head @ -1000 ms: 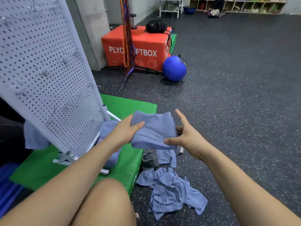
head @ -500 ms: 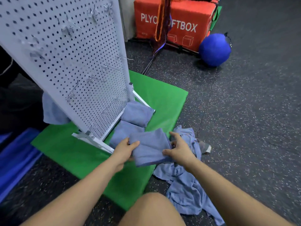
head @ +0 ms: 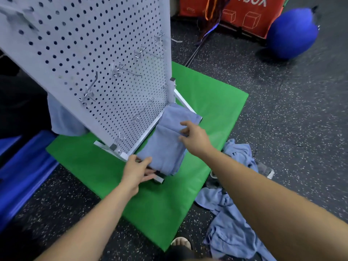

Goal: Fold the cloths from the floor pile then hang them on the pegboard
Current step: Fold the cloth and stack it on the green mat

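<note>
Folded cloth is lying at the foot of the pegboard, the left hand gripping its six o'clock corner and the right hand pinching its two o'clock edge; folding looks done, so hanging is coming next, calling for lifting it onto a hook at eleven o'clock

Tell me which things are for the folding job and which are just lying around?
For the job:
folded cloth
cloth pile
pegboard
hooks

Just lying around:
blue ball
red box
blue mat
</note>
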